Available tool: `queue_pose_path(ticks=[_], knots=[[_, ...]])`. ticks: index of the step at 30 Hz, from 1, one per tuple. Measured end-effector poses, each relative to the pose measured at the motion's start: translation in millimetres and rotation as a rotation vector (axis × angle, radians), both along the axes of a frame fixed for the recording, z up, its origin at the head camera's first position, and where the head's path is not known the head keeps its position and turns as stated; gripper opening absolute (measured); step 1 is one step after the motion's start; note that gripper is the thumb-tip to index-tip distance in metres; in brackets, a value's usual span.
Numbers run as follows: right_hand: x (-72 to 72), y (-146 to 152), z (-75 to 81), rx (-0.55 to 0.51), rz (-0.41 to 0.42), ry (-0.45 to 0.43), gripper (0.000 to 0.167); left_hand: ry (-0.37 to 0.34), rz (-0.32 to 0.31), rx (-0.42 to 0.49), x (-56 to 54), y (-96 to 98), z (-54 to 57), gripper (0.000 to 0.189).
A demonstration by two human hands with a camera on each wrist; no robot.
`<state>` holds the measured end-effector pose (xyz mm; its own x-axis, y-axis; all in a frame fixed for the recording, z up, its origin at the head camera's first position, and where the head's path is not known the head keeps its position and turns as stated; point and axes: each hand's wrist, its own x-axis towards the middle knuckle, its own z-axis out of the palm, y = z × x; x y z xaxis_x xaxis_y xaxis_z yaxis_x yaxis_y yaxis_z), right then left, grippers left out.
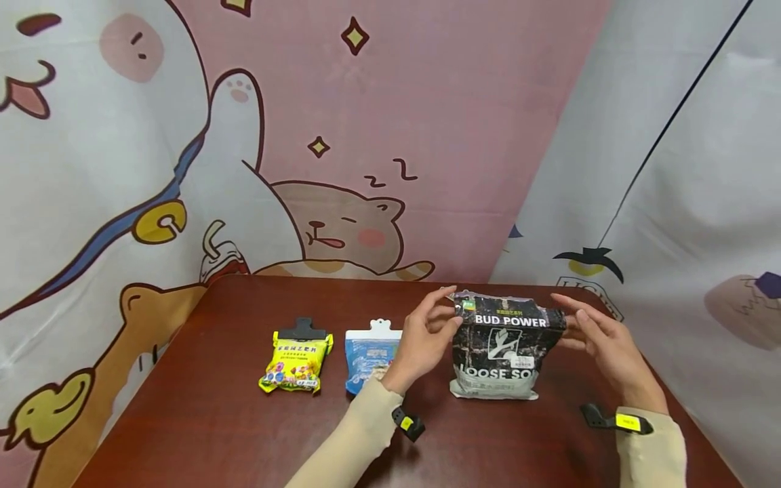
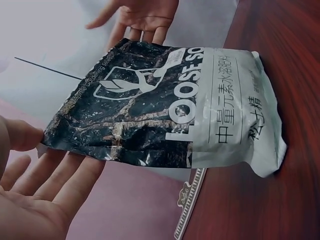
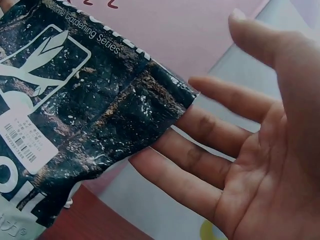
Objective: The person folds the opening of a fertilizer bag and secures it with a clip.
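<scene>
A black and white bag labelled "Bud Power Loose Soil" (image 1: 502,349) is upright at the right of the table, its top folded toward the front. Whether its base touches the table I cannot tell. With thumb in front and fingers behind, my left hand (image 1: 427,339) pinches the bag's upper left edge; the left wrist view shows this hand (image 2: 40,200) close up. At the other edge, my right hand (image 1: 610,349) has its thumb spread away. Its fingers (image 3: 195,155) reach out fairly straight, with some tips hidden behind the bag in the right wrist view.
A yellow bag (image 1: 297,366) with a black clip (image 1: 302,330) lies left on the brown table (image 1: 201,420). Beside it, a blue bag (image 1: 366,356) with a white clip (image 1: 379,328) is partly hidden by my left hand. A cartoon-printed cloth (image 1: 439,135) hangs behind the table.
</scene>
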<state>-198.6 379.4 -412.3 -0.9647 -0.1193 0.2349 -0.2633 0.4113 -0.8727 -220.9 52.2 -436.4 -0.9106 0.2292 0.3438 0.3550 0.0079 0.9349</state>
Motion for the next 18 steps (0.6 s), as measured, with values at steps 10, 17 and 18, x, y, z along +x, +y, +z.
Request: queue_pose_path(ticks=[10,17,18], knots=[[3.9,-1.6,0.7,0.242,-0.122,0.005,0.045,0.049,0.0,-0.088,-1.0,-0.3,-0.8,0.035],[2.1,-3.6,-0.2,0.307,-0.18,0.004,0.039,0.076,-0.004,-0.111,-3.6,-1.2,-3.0,0.03],[2.1,-3.9,0.2,0.313,-0.179,0.009,0.038,0.077,-0.003,-0.114,-3.9,-1.3,-3.1,0.029]])
